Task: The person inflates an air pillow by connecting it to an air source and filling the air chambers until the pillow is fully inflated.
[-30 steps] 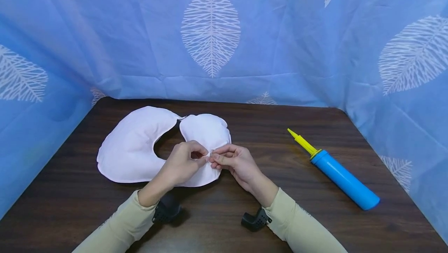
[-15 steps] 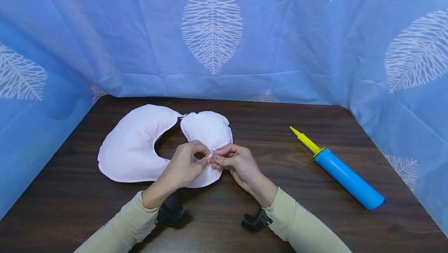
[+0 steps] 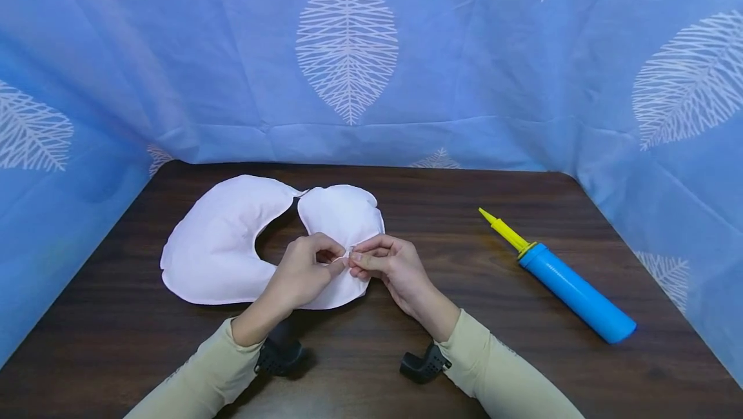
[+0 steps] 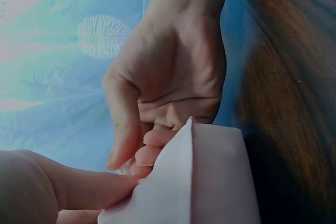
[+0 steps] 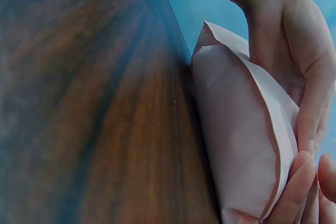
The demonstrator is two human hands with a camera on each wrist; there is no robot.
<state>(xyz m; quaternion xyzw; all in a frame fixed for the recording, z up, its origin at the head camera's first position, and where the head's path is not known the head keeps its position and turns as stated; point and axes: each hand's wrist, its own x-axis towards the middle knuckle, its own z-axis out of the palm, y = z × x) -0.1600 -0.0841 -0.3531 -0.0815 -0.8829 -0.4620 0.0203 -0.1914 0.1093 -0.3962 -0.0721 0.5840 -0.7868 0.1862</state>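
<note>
A pale pinkish-white U-shaped neck pillow lies puffed up on the table, left of the middle. Over its right end, both hands meet at a small spot on the fabric. My left hand pinches there between thumb and index finger. From the other side my right hand pinches the same spot, its fingertips against those of the left. A small clear piece shows between the fingertips in the left wrist view; it looks like a valve, but fingers hide most of it. The pillow's seamed edge stands up in the right wrist view.
To the right lies a blue hand pump with a yellow nozzle pointing up and left. The dark wooden table is bordered by blue leaf-print curtains at the back and sides.
Both hands keep their pinch at the same spot, with only slight shifts of the fingers. The head view sways a little. Pillow and pump stay in place.
</note>
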